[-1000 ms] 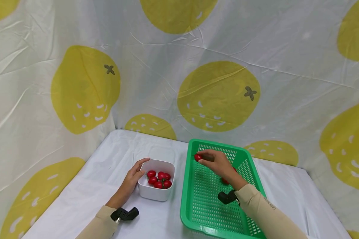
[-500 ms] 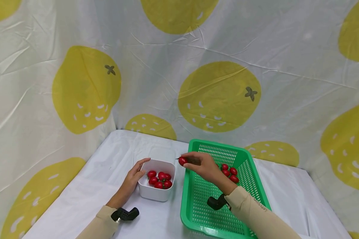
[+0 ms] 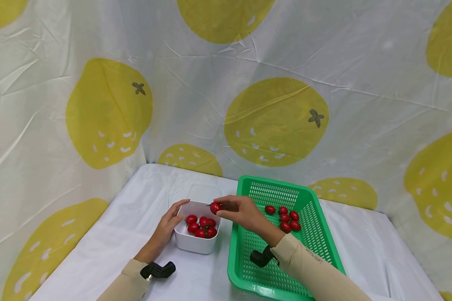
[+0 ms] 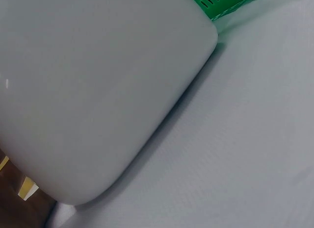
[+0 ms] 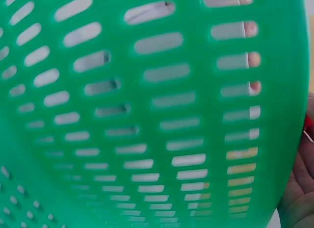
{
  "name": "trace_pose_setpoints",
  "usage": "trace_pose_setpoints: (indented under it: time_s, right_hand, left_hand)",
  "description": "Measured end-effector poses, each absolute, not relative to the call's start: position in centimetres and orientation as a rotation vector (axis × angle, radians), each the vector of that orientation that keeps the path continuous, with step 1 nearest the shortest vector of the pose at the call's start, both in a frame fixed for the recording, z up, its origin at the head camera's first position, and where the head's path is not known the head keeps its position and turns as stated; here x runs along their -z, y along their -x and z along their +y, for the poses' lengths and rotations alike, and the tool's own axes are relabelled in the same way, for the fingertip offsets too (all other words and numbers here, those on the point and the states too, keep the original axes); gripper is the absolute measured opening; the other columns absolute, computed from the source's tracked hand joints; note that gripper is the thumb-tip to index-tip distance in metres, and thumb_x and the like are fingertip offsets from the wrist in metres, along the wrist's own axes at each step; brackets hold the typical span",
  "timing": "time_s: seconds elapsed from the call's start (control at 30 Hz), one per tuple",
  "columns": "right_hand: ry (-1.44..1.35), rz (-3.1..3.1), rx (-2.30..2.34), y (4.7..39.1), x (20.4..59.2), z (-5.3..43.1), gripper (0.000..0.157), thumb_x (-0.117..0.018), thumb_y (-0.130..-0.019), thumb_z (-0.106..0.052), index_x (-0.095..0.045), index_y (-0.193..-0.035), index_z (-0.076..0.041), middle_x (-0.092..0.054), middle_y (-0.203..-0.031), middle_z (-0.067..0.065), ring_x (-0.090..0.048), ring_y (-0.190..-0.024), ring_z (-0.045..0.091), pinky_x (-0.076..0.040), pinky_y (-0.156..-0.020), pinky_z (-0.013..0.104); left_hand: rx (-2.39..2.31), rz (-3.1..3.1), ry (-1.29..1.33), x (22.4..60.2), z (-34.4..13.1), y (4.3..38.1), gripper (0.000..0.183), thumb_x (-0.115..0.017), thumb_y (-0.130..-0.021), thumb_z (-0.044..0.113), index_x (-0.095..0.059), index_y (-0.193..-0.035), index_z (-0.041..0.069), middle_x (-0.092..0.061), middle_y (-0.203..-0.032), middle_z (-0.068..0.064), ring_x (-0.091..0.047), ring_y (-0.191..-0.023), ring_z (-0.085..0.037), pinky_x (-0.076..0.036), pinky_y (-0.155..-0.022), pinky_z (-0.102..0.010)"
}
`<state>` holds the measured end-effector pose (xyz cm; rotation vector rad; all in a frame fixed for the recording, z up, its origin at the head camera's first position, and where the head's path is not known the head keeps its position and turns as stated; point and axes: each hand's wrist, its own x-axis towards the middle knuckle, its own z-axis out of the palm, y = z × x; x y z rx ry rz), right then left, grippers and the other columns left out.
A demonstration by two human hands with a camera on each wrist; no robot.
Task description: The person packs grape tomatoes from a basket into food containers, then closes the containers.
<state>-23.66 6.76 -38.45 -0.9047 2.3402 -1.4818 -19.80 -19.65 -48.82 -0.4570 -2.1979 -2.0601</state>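
**Red tomato pinched at the near edge of the white box's opening, right hand nearer**

From where I stand, everything hangs on how the small, glossy red plum-shaped tomato [image 3: 216, 207] sits against the white square plastic box [image 3: 193, 243]. It is at the right hand's [image 3: 242, 211] fingertips, pinched between thumb and fingers, and appears over the box's far right corner; I can't tell its exact height. The box's inside lies to its left and nearer the person. A thin dark stem juts left, away from the palm; the tomato's long axis is hard to judge, as fingers cover one end.

The left hand [image 3: 166, 223] grips the box's left side, fingers round the far corner, thumb at the rim. The tomato looks smooth and evenly red, like the red tomatoes inside the box [image 3: 201, 225] and those in the green perforated plastic basket [image 3: 232, 259].
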Motion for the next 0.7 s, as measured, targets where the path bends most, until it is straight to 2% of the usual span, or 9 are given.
trace_pose_setpoints:
  time_s: [0.43, 0.7]
  right_hand:
    - [0.9, 2.397, 1.361, 23.3, 39.0, 4.0, 0.036, -0.073, -0.086, -0.027, -0.068, -0.119, -0.013, -0.071, -0.108, -0.002, -0.068, -0.096, 0.012, -0.056, -0.078, 0.027]
    - [0.947, 2.459, 1.323, 23.0, 39.4, 3.8, 0.037, -0.073, -0.087, -0.028, -0.068, -0.12, -0.013, -0.071, -0.106, -0.004, -0.068, -0.09, 0.009, -0.055, -0.076, 0.023]
  left_hand:
    - [2.047, -2.206, 0.446, 48.9, -19.7, 19.9, 0.042, -0.037, -0.101, 0.017, -0.041, -0.144, 0.017, -0.031, -0.154, -0.01, -0.008, -0.146, -0.037, -0.003, -0.11, -0.067]
    - [2.078, -2.201, 0.443, 48.7, -19.7, 19.8, 0.043, -0.039, -0.101, 0.018, -0.04, -0.144, 0.019, -0.029, -0.155, -0.007, -0.008, -0.147, -0.033, -0.003, -0.111, -0.066]
